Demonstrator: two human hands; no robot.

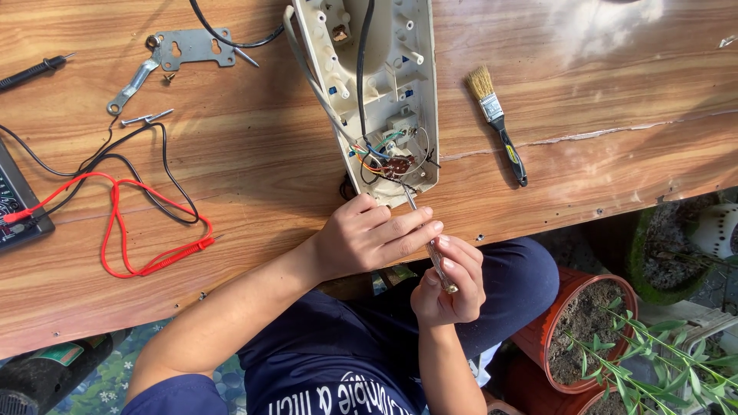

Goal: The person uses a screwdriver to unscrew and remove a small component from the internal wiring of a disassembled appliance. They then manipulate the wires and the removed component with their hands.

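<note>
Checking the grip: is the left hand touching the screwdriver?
Touching. The head view shows the left hand with its fingers laid over the screwdriver shaft, while the right hand holds the handle.

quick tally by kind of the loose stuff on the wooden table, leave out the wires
Cream plastic appliance housing: 1
Black-handled paintbrush: 1
Grey metal bracket plate: 1
Black multimeter: 1
Clear-handled screwdriver, held in both hands: 1
Total: 5
</note>
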